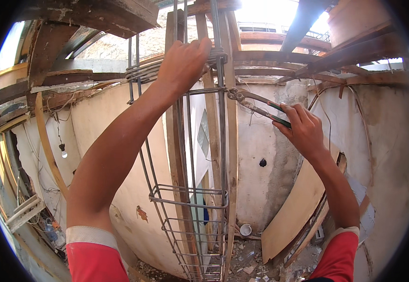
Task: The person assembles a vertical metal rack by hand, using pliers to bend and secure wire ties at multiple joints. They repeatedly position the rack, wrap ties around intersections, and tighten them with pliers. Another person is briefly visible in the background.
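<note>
Steel reinforcing cage point(222, 155): stood upright before the person, beside a timber post point(232, 164); judged heavy, stiff, hardly fragile, rough enough not to slip; best gripped by a vertical bar. Pincers point(256, 97), green-handled: clasped by the right hand point(304, 128), fingers wrapped round the handles, head placed at the cage. Left hand point(184, 65): fingers curled beside stacked stirrups point(143, 73); what is gripped cannot be told.

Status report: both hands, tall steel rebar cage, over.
Left hand curled by stacked grey steel rings, grip hidden. Right hand holding green-handled metal pincers, head at tall grey rebar cage. Left forearm partly blocks view.
</note>
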The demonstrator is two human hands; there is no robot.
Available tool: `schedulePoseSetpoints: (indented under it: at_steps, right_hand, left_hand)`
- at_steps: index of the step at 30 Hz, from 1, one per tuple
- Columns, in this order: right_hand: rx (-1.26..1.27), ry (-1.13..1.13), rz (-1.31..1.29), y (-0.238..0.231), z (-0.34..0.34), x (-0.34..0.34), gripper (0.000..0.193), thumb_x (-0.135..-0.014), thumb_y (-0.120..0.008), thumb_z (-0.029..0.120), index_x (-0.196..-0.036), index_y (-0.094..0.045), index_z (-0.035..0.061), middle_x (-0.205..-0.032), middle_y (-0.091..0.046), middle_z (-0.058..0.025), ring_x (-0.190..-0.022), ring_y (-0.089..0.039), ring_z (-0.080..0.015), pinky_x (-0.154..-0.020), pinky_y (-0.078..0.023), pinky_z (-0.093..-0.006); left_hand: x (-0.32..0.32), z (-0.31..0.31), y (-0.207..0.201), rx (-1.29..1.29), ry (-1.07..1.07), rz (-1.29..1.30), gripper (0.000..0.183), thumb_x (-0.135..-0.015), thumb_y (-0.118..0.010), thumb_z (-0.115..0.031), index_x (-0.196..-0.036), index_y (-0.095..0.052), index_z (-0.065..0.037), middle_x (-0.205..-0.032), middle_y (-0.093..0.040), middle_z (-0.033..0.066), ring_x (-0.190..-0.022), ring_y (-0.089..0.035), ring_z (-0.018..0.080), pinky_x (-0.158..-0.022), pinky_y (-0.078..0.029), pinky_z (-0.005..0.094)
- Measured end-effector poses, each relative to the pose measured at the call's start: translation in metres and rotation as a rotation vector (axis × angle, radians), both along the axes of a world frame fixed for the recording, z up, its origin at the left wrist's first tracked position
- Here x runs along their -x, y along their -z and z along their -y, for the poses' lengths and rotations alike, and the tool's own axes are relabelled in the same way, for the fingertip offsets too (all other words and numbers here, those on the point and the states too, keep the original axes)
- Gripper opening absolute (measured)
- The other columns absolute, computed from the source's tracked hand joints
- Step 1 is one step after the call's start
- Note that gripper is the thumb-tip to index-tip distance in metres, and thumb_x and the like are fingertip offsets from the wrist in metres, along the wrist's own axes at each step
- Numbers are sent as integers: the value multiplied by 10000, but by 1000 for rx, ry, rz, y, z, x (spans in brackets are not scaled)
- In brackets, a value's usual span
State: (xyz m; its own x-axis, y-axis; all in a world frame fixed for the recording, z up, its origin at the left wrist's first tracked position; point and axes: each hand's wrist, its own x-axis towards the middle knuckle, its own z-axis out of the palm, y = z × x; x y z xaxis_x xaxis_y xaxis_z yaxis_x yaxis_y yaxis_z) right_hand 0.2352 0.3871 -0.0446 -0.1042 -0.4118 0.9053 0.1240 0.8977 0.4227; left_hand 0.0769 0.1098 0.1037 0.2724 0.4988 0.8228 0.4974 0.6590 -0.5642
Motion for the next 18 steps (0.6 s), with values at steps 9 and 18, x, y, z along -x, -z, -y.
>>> schedulePoseSetpoints:
  at_steps: [9,18]
  right_hand:
    - [1310,-1201,1260,24,-5,26,599,-1086,-431,561,-1070,-612,-9,-661,-555,-18,-451,-474,-96,-459,-401,-295]
    - [577,-449,376,20,16,21,382,-828,-868,221,-1042,-602,48,-759,-622,-86,-681,-651,-203,-589,-505,-361]
  left_hand:
    - [-5,0,1,-3,-12,32,435,-809,-839,-189,-1055,-506,-57,-925,-676,129,-888,-672,344,-789,-471,446]
    - [-3,3,-1,11,-3,5,448,-804,-849,-190,-1037,-488,-64,-916,-680,139,-849,-673,358,-777,-477,447]
